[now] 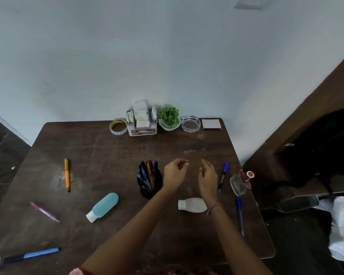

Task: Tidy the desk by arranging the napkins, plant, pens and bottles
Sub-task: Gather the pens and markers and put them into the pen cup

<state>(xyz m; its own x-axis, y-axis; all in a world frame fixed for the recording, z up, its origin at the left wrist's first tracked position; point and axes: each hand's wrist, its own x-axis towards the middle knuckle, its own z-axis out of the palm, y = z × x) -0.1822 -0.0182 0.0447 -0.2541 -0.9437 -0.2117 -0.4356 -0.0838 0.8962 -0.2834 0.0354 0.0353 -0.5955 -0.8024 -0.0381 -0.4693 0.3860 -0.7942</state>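
Across the brown desk (111, 155) I count five loose pens: an orange pen (67, 174) on the left, a pink pen (45, 212) below it, a blue-and-black marker (32, 255) at the near left corner, a blue marker (223, 176) to the right of the hands, and a blue pen (240, 216) along the right edge. More pens stand bunched in one black pen cup (149, 181) at the centre. Three bottles, all lying down: a teal bottle (103, 206) with a white cap, a small white bottle (192, 205) partly under the right wrist, and a clear bottle (240, 183) with a red cap at the right edge. At the back wall, in a row: one tape roll (118, 127), one napkin holder (142, 124) stuffed with white napkins, one plant (169, 116) in a white bowl, one glass ashtray (189, 123), one notepad (211, 124). Now the hands: the left hand (175, 173) hovers just beside the pen cup, fingers loosely curled, gripping nothing. The right hand (208, 174) hangs next to it, fingers relaxed and spread, also empty. Both forearms reach forward from the near edge, hands close together but apart, above bare desk.
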